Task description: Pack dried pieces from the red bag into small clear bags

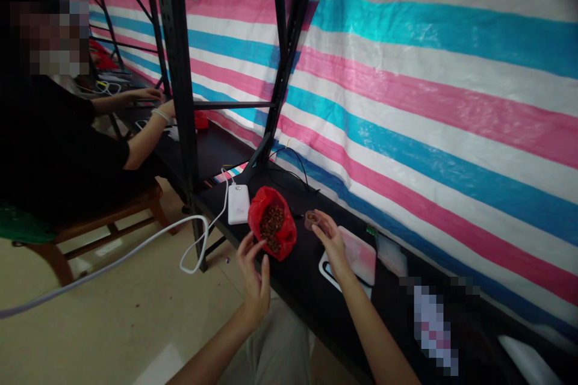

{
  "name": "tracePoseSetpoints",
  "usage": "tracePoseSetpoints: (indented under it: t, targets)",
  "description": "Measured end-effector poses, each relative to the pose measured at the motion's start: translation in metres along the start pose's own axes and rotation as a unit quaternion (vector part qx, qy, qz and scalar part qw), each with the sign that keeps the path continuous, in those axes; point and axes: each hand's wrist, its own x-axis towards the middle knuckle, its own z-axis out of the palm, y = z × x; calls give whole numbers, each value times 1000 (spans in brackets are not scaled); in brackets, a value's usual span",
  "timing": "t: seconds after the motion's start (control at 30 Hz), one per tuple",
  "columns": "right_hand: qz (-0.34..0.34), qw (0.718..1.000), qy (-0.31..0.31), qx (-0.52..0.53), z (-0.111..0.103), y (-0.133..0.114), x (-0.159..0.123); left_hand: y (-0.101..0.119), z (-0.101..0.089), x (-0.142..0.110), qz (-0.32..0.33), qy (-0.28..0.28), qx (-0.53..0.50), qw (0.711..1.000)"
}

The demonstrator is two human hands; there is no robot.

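A red plastic bag (289,230) lies opened out on the black shelf, with many small brown pieces (272,227) inside. My left hand (253,280) is at the near edge of this bag, fingers apart and holding nothing; whether the fingertips touch the plastic I cannot tell. To the right of the bag, my right hand (333,243) grips a small clear cup (311,219) between thumb and fingers. Some brown pieces show in the cup. Beneath my right wrist sits a white digital scale (359,252) with a pinkish flat top, partly hidden by my forearm.
A white power bank (238,204) with a white cable (198,258) stands left of the bag. Black metal uprights (178,72) rise there. At right lies a clear plastic packet (392,255). Another person (58,126) sits at the left, arms over the shelf. Striped sheeting (406,102) hangs behind.
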Motion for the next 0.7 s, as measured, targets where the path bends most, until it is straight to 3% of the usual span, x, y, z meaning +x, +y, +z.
tracePoseSetpoints:
  t: [0.07,0.13,0.2,0.37,0.43,0.5,0.6,0.7]
  targets:
    - [12,999,29,7,-26,-7,-8,12,14,0,112,-136,2,984]
    - [13,998,54,1,-53,-14,-18,24,37,9,190,-306,-6,933]
    - [9,996,83,-12,-79,-19,-30,34,68,22,231,-405,-11,885]
    - [16,984,173,-37,-127,-27,-65,33,155,42,282,-509,43,812]
    - [30,978,197,-56,-141,-28,-78,28,180,45,274,-566,78,773]
    - [40,975,204,-74,-152,-26,-88,23,196,45,262,-597,78,754]
    - [52,977,190,-88,-165,-24,-97,19,203,44,229,-594,-5,771]
    - [58,978,168,-105,-170,-26,-95,18,202,42,152,-575,-119,795]
